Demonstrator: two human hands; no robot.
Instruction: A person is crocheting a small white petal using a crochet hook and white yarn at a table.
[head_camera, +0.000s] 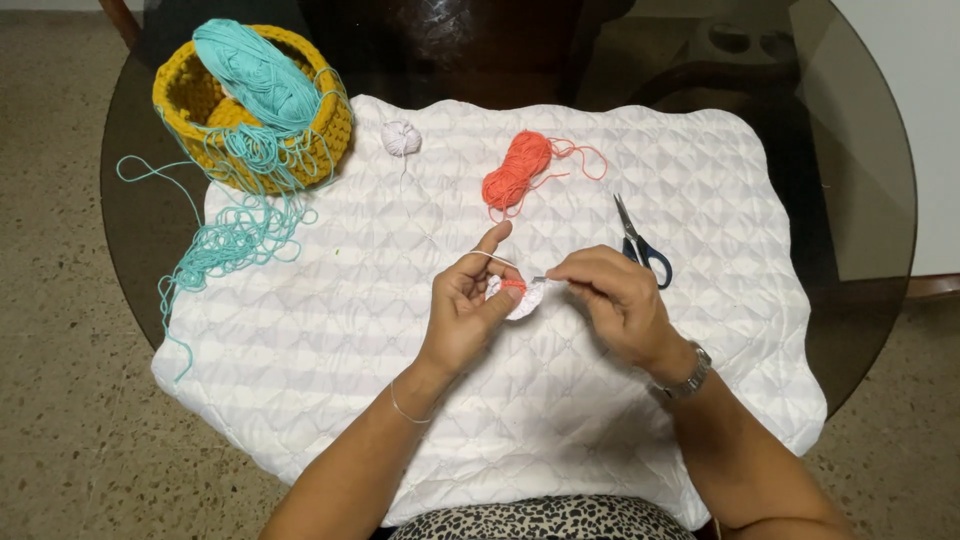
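My left hand pinches a small round crochet piece, white with an orange centre, and a white strand runs over its raised forefinger. My right hand grips a thin metal crochet hook whose tip touches the piece. The white strand leads up to a small white yarn ball. An orange yarn skein lies beyond the hands.
Blue-handled scissors lie just right of my right hand. A yellow crochet basket at the back left holds a teal yarn skein, with loose teal yarn spilling out. A white quilted mat covers the round glass table.
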